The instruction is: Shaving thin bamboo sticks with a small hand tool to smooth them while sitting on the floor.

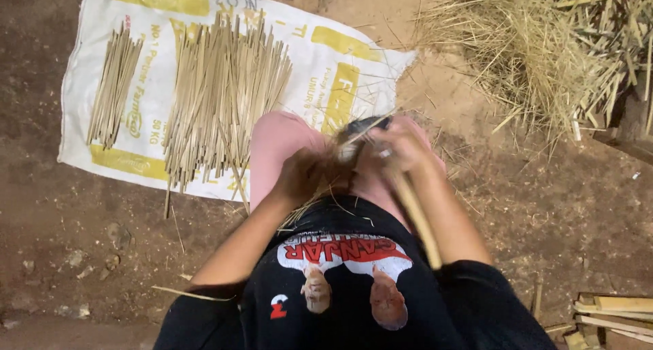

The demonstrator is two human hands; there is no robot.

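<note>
While both hands grip it — left hand (pixel 304 175), right hand (pixel 401 149) — bamboo strip (pixel 416 214) blurs.

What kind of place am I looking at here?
Likely an outdoor, ground-level spot for splitting bamboo: bare dirt ground, cut sticks laid on a white sack, and a heap of shavings nearby.

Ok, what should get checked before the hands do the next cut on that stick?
1. Right hand grips the bamboo stick: ok.
2. Left hand steadies it near the blade: ok, though blurred.
3. Fingers out of the blade's path: cannot tell.
4. Stick resting over the lap: ok.
5. Finished splints lying on the white sack: ok.
6. Shavings pile apart from the knees: ok.
</note>
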